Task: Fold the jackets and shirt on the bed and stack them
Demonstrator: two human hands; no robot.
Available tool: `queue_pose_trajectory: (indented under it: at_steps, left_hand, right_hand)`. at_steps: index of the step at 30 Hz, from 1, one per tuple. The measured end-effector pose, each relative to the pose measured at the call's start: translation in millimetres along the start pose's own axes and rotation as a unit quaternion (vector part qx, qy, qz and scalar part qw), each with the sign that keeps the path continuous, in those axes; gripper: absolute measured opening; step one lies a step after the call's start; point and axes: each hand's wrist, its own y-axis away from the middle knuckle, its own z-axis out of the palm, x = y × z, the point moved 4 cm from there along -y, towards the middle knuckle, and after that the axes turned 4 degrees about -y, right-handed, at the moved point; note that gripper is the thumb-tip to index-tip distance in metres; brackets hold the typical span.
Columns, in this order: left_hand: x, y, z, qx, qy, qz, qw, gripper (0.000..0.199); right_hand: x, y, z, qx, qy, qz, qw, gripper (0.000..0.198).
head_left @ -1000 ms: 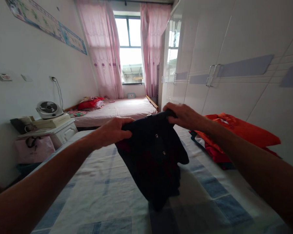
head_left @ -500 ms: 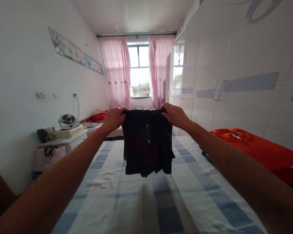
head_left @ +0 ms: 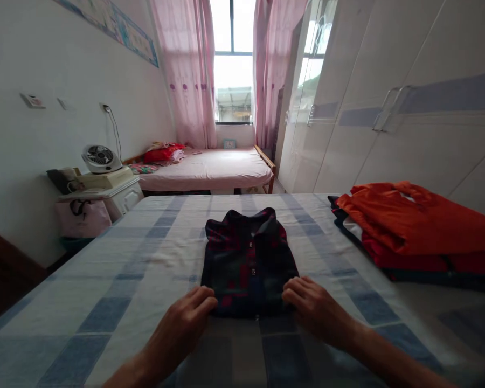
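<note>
In the head view, we seem to be squaring up a folded, dark collared button-up shirt, which lies flat mid-bed, collar toward the window. Our left hand and right hand have fingers curled, pinching its two near corners; the next move likely calls for loosening both evenly, without dragging the fold. Beneath is a blue-and-white bedsheet; an orange garment tops the clothes pile at right, beside white wardrobe doors, and a pink-sheeted bed stands beyond.
</note>
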Motion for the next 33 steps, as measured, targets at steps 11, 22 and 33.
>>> queue_pose_trajectory:
  at_steps: [11, 22, 33]
  left_hand:
    - [-0.3, -18.1, -32.6, -0.108, 0.057, -0.133, 0.983, 0.019]
    - [-73.3, -81.4, 47.1, -0.011, 0.105, -0.218, 0.970, 0.052]
    - [-79.6, -73.7, 54.6, -0.026, 0.060, -0.224, 0.972, 0.057]
  right_hand:
    - [-4.5, -17.0, -43.5, -0.082, -0.178, 0.128, 0.972, 0.014]
    - [84.2, -78.8, 48.4, -0.020, -0.054, 0.227, 0.972, 0.052]
    - [89.5, -72.2, 57.0, -0.016, -0.071, 0.241, 0.968, 0.054]
